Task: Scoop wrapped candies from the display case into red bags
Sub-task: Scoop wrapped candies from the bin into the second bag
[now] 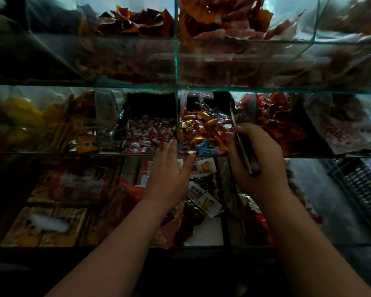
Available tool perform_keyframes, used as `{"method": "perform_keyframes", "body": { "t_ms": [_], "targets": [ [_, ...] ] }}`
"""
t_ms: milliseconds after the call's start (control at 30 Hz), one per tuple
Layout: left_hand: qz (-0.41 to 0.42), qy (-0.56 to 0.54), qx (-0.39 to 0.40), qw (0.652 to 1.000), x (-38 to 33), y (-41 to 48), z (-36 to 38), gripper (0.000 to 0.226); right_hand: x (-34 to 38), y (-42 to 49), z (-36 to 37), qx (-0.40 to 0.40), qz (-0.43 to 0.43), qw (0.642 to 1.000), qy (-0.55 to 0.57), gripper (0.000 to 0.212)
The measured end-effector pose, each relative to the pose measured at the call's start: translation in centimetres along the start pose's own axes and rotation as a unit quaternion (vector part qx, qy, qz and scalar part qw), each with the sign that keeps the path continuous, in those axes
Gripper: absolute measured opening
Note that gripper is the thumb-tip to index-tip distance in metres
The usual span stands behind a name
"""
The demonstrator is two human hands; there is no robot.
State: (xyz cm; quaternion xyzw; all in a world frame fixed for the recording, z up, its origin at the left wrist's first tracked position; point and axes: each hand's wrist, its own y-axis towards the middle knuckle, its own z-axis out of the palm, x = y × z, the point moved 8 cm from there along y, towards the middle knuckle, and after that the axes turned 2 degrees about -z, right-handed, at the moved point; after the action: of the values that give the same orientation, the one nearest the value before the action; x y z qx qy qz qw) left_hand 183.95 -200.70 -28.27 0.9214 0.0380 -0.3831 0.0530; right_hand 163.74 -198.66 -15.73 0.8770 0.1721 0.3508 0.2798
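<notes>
I count two hands of mine, my left hand [169, 168] and my right hand [259, 155], and one slim metal tool [242, 148]. The display case [73, 87] shows three glass tiers. Taking the upright glass divider [177, 116] as my mark: one heap of red-and-white candies [148, 133] lies just left of it and one heap of mixed-colour candies [204, 129] just right, the pieces too many to count. Below it are two white-labelled packs [204, 197]. Far right and lower is one black basket [364, 189].

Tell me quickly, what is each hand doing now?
Left hand: open, holding nothing.
Right hand: closed around a thin dark metal tool.
</notes>
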Motion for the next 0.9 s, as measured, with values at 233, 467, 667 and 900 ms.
{"method": "perform_keyframes", "body": {
  "t_ms": [233, 467, 667, 900],
  "targets": [
    [-0.014, -0.158, 0.012, 0.987, -0.1, -0.6, -2.6, 0.080, 2.8, -7.0, -6.8, -0.126, 0.139, 0.940, 0.286, 0.009],
    [-0.052, -0.150, 0.004, 0.987, 1.9, -6.0, -5.1, 0.085, 3.1, -9.7, -5.0, -0.057, 0.244, 0.854, 0.456, 0.008],
    [-0.083, 0.012, -0.183, 0.979, 8.5, -12.0, -10.5, 0.035, 4.3, -10.7, -1.9, 0.128, 0.236, 0.909, 0.320, 0.014],
    [-0.172, 0.001, -0.067, 0.983, 12.6, -12.9, -8.2, 0.028, 9.3, -11.8, 10.2, 0.445, -0.023, 0.894, 0.045, 0.019]
  ]
}}
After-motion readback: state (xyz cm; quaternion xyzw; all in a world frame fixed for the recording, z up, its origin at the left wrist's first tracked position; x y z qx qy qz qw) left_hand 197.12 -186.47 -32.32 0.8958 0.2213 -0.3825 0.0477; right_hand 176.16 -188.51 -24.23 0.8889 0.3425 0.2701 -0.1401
